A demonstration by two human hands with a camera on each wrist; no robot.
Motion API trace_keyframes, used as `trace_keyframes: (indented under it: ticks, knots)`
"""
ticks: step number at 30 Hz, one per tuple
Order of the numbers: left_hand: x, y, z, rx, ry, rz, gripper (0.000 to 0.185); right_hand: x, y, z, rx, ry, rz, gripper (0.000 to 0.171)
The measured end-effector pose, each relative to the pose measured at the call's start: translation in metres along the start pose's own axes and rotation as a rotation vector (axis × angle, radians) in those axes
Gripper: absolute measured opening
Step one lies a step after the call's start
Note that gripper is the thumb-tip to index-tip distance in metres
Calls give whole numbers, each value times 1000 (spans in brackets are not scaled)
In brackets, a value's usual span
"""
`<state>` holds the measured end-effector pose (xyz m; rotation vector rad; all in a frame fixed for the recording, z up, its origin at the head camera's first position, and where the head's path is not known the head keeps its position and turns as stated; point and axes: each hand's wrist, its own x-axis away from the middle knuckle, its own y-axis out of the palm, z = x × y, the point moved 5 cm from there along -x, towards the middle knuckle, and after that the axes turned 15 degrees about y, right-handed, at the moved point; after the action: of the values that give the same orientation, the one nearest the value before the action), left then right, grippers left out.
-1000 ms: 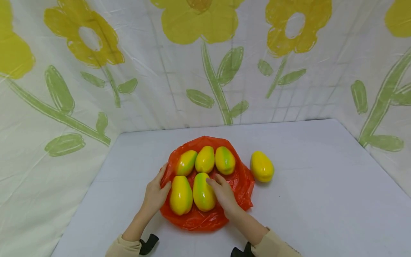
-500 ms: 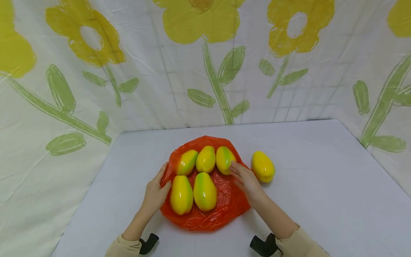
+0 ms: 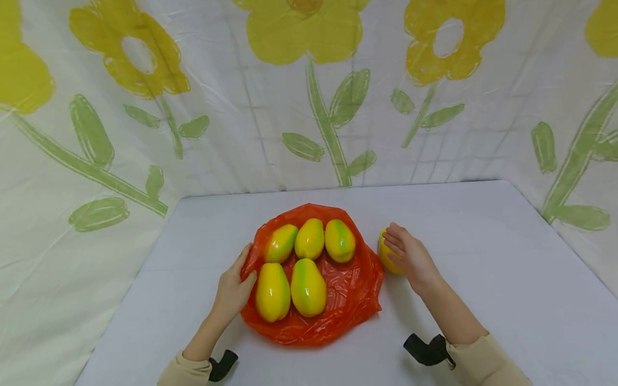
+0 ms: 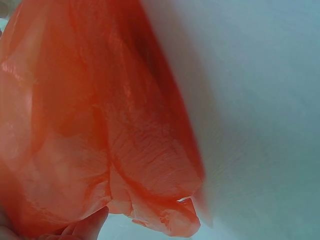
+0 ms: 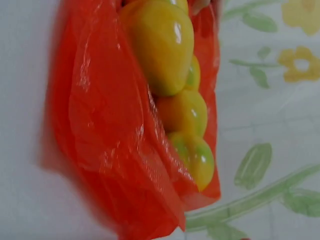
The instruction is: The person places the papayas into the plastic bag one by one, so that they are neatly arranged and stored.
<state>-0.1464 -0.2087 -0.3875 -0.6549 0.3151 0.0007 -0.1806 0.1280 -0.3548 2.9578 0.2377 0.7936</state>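
A red plastic bag lies spread open on the table, with several glossy yellow-green fruits inside, shaped like papayas. My left hand holds the bag's left rim, thumb over the inner side. In the left wrist view its fingertips show at the bottom against the bag. Outside the bag, to its right, sits one loose papaya-shaped fruit. My right hand is at that fruit with straight fingers, covering its right part. In the right wrist view only the bag and its fruits show.
The white table extends around the bag, widest to the right. Behind it hangs a white curtain printed with yellow flowers. A black wrist mount sticks out from the right sleeve, another from the left.
My right hand has let go of a fruit inside the bag and moved right, past the bag's edge, to the loose fruit. My left hand stays on the rim.
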Motion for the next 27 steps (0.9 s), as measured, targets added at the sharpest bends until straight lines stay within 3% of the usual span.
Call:
trace_keyframes:
  ticks: [8, 17, 27]
  knots:
    - [1, -3, 3, -15, -10, 3, 58, -7, -24, -6, 62, -1, 102, 75]
    - [1, -1, 2, -16, -17, -2, 59, -21, -43, -1, 188, 6, 346, 75]
    - [0, 0, 3, -12, 1, -5, 60, -40, -43, 12, 434, 53, 400, 83]
